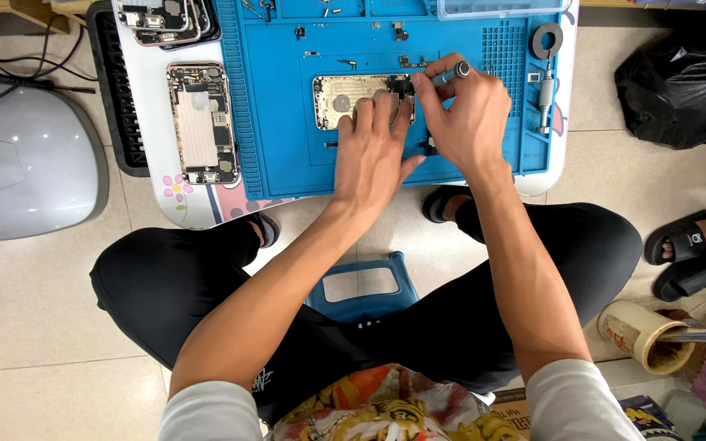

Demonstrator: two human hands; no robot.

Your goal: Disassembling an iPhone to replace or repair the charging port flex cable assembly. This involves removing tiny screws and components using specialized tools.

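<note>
Hands meet over a blue, ridged silicone work mat [288, 122] on a low white table [153, 147]. Left hand [372, 151] lies flat, palm down, fingers spread and uncurled, pressing on the near edge of a gold metal phone shell [353, 98] set mid-mat. Right hand [467, 114] arches at the wrist, thumb and fingers pinched shut around a slim grey-blue screwdriver [449, 75], tip angled toward the shell's right end. Second opened phone [202, 122], glossy, circuitry exposed, lies left of the mat. Small screws scattered across the mat's far side.
</note>
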